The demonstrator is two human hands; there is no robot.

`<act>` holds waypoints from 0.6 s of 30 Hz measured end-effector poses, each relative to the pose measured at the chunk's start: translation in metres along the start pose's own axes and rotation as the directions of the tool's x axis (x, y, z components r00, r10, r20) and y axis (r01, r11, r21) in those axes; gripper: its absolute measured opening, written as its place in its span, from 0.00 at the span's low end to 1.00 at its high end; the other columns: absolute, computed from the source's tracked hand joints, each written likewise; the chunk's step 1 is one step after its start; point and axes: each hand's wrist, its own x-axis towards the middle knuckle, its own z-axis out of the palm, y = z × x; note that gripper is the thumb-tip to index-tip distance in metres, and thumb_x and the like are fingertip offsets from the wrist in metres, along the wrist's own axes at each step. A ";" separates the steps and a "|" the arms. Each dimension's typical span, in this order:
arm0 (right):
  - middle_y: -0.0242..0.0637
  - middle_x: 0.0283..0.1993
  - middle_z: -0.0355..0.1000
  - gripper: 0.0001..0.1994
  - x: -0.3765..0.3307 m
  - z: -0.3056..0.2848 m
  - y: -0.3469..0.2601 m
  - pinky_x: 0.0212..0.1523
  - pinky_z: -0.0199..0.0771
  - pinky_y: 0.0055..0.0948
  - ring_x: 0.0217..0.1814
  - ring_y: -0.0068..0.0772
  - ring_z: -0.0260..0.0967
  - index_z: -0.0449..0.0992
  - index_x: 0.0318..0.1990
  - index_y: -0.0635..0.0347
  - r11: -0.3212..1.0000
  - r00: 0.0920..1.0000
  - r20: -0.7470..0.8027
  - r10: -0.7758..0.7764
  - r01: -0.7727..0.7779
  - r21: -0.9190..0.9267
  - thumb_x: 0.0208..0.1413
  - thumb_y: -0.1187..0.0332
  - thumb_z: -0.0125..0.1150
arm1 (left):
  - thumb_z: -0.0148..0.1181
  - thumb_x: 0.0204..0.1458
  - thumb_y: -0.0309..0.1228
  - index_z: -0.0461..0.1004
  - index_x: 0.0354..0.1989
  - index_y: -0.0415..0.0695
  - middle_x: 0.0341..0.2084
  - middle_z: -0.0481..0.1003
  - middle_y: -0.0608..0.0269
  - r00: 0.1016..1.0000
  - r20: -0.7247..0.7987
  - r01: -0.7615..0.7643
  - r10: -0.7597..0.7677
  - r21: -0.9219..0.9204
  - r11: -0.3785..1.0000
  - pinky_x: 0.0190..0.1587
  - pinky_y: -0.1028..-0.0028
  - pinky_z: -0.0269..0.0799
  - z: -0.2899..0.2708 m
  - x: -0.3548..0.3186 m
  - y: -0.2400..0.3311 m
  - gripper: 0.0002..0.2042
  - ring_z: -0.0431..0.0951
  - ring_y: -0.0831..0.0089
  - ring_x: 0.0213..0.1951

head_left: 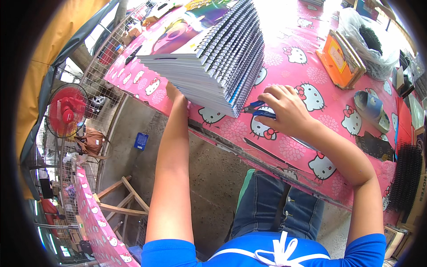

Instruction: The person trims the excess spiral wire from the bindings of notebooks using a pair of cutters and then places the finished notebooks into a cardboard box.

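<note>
Blue-handled pliers (pixel 265 112) beside a spiral-bound notebook stack (pixel 222 66)

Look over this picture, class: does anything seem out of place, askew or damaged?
Two things, perhaps: a flat blue item lies on the grey floor, as if dropped, and the pink table cover looks worn and ragged along its near edge, with darker material showing.

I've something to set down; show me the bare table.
The pink patterned tablecloth lies bare between the tall white spiral-bound book stack and the flat orange rectangular block; a smaller patch sits between the right forearm and the rounded blue-and-grey object. Crowded: the right side, with a translucent plastic bag and black spiral coils.
</note>
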 end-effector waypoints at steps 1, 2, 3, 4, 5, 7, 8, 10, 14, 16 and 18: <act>0.39 0.36 0.68 0.19 0.000 0.001 0.000 0.43 0.66 0.41 0.42 0.41 0.68 0.72 0.37 0.59 0.996 0.996 0.074 0.055 -0.060 0.070 0.44 0.56 0.67 | 0.45 0.57 0.41 0.76 0.39 0.40 0.34 0.80 0.54 0.999 -0.010 0.036 -0.037 -0.114 0.993 0.37 0.63 0.72 0.000 -0.001 0.001 0.18 0.80 0.59 0.35; 0.39 0.37 0.68 0.18 0.000 0.001 0.000 0.44 0.65 0.41 0.42 0.41 0.67 0.72 0.37 0.58 0.983 0.982 0.155 0.105 -0.126 0.131 0.44 0.56 0.67 | 0.45 0.57 0.41 0.76 0.39 0.40 0.34 0.80 0.54 0.999 -0.010 0.032 -0.034 -0.119 0.992 0.37 0.63 0.72 0.002 -0.006 0.005 0.17 0.80 0.59 0.35; 0.38 0.37 0.67 0.18 -0.001 0.002 0.001 0.45 0.65 0.41 0.43 0.41 0.67 0.72 0.37 0.58 0.963 0.960 0.238 0.149 -0.195 0.185 0.44 0.56 0.67 | 0.45 0.57 0.40 0.76 0.39 0.40 0.34 0.80 0.54 1.000 -0.010 0.029 -0.030 -0.124 0.992 0.37 0.63 0.71 0.003 -0.010 0.008 0.17 0.80 0.59 0.35; 0.38 0.37 0.67 0.18 -0.001 0.000 0.001 0.45 0.64 0.41 0.43 0.40 0.67 0.71 0.36 0.58 0.970 0.961 0.238 0.140 -0.182 0.162 0.44 0.56 0.67 | 0.45 0.57 0.40 0.76 0.39 0.40 0.34 0.80 0.54 1.000 -0.008 0.025 -0.026 -0.130 0.991 0.37 0.63 0.71 0.003 -0.014 0.012 0.17 0.80 0.59 0.35; 0.38 0.37 0.67 0.18 0.001 -0.002 0.000 0.45 0.64 0.41 0.43 0.40 0.67 0.71 0.36 0.57 0.976 0.963 0.239 0.124 -0.162 0.146 0.44 0.56 0.67 | 0.45 0.57 0.40 0.76 0.39 0.40 0.33 0.80 0.55 1.000 -0.021 -0.017 0.016 -0.038 0.999 0.38 0.63 0.71 0.001 -0.014 0.011 0.17 0.80 0.59 0.34; 0.38 0.37 0.67 0.18 0.003 -0.007 -0.003 0.45 0.64 0.41 0.44 0.40 0.67 0.71 0.36 0.57 0.989 0.972 0.213 0.098 -0.120 0.092 0.44 0.56 0.67 | 0.45 0.57 0.40 0.76 0.38 0.39 0.33 0.80 0.55 0.994 -0.029 -0.097 0.102 0.148 0.984 0.38 0.63 0.71 -0.003 -0.012 0.009 0.17 0.80 0.60 0.34; 0.38 0.37 0.67 0.18 0.002 -0.010 -0.004 0.45 0.64 0.41 0.43 0.40 0.67 0.71 0.36 0.57 0.994 0.979 0.184 0.089 -0.100 0.051 0.44 0.57 0.67 | 0.45 0.57 0.39 0.76 0.38 0.39 0.33 0.80 0.55 0.991 -0.022 -0.122 0.129 0.204 0.971 0.38 0.64 0.71 -0.003 -0.011 0.008 0.17 0.80 0.60 0.34; 0.38 0.37 0.67 0.18 0.001 -0.010 -0.004 0.45 0.64 0.40 0.43 0.40 0.67 0.71 0.37 0.57 0.998 0.993 0.107 0.055 -0.056 0.003 0.44 0.56 0.67 | 0.46 0.57 0.39 0.76 0.39 0.39 0.33 0.80 0.55 0.984 -0.002 -0.171 0.181 0.313 0.934 0.38 0.64 0.71 -0.004 -0.008 0.006 0.17 0.80 0.61 0.34; 0.38 0.37 0.67 0.18 -0.001 0.003 -0.002 0.45 0.64 0.39 0.44 0.40 0.67 0.72 0.38 0.57 1.000 1.000 0.008 -0.004 0.005 -0.009 0.44 0.57 0.67 | 0.46 0.56 0.40 0.76 0.39 0.39 0.33 0.80 0.55 0.978 0.000 -0.195 0.208 0.340 0.920 0.38 0.64 0.71 -0.003 -0.005 0.004 0.17 0.80 0.60 0.35; 0.39 0.37 0.67 0.18 -0.004 0.006 0.001 0.41 0.67 0.38 0.40 0.40 0.68 0.72 0.38 0.57 0.997 0.997 0.070 0.025 -0.030 0.067 0.44 0.57 0.67 | 0.46 0.56 0.40 0.76 0.39 0.39 0.33 0.80 0.55 0.980 0.002 -0.188 0.197 0.306 0.933 0.38 0.64 0.71 -0.001 -0.006 0.004 0.17 0.80 0.60 0.35; 0.41 0.34 0.70 0.18 -0.001 0.003 -0.001 0.35 0.70 0.37 0.34 0.39 0.70 0.74 0.37 0.60 0.984 0.986 0.132 0.099 -0.117 0.136 0.44 0.57 0.68 | 0.47 0.56 0.40 0.75 0.39 0.39 0.33 0.80 0.55 0.982 0.000 -0.180 0.189 0.296 0.938 0.38 0.64 0.71 -0.003 -0.007 0.002 0.17 0.80 0.60 0.35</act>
